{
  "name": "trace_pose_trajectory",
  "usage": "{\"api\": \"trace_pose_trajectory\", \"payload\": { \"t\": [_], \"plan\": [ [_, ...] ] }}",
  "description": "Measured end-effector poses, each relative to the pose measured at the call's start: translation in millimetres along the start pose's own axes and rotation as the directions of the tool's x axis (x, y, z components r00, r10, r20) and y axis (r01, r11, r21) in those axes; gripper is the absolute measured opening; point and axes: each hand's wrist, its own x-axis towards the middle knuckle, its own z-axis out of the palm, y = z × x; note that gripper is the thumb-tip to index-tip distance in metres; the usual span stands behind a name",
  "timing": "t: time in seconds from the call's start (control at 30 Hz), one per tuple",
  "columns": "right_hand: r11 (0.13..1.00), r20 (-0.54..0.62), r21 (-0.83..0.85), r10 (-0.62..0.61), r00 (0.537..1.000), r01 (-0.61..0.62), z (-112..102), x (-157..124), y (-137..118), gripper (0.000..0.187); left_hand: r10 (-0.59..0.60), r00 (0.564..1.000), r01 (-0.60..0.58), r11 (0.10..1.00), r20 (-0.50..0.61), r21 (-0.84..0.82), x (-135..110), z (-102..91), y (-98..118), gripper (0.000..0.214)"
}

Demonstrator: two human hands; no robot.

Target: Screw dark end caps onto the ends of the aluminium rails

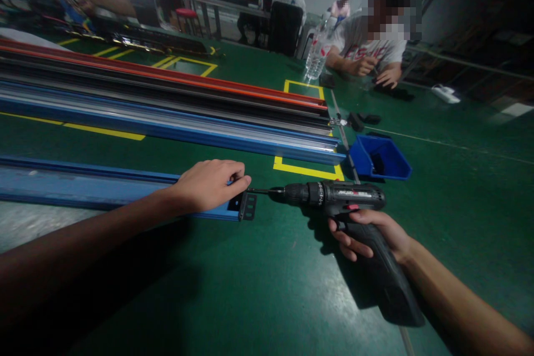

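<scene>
One blue rail [92, 184] lay on the green desk [267, 283], its end edged by one black bracket [246, 207]; the left hand [212, 182] curled over that end, though I could not tell whether its fingers gripped anything. The right hand [390, 229] wrapped its fingers round one drill [354, 194], its single bit [267, 191] pointing at that end. Desk surface spread nearside; beyond, one blue bin [392, 162] sat near one orange rail [187, 79]
</scene>
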Motion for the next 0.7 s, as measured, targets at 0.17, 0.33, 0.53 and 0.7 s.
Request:
{"api": "trace_pose_trajectory", "payload": {
  "t": [0.17,0.33,0.53,0.7],
  "plan": [
    [1.0,0.009,0.0,0.008,1.0,-0.008,-1.9,-0.3,0.3,0.037,-0.001,1.0,0.001,1.0,-0.008,0.0,0.4,0.2,-0.4,0.042],
    [1.0,-0.003,-0.008,-0.001,1.0,0.001,0.0,-0.5,0.1,0.034,0.001,1.0,-0.001,1.0,-0.013,-0.001,0.6,0.0,0.0,0.041],
    [1.0,0.019,-0.023,-0.015,1.0,0.015,1.5,-0.4,1.0,0.033,-0.009,1.0,0.009,1.0,0.001,-0.022,-0.3,-0.5,1.3,0.041],
    [0.998,0.028,-0.048,-0.028,0.999,0.03,2.6,-0.3,2.1,0.037,-0.007,1.0,0.007,0.999,0.01,-0.036,-0.4,-1.1,1.6,0.041]
  ]
}}
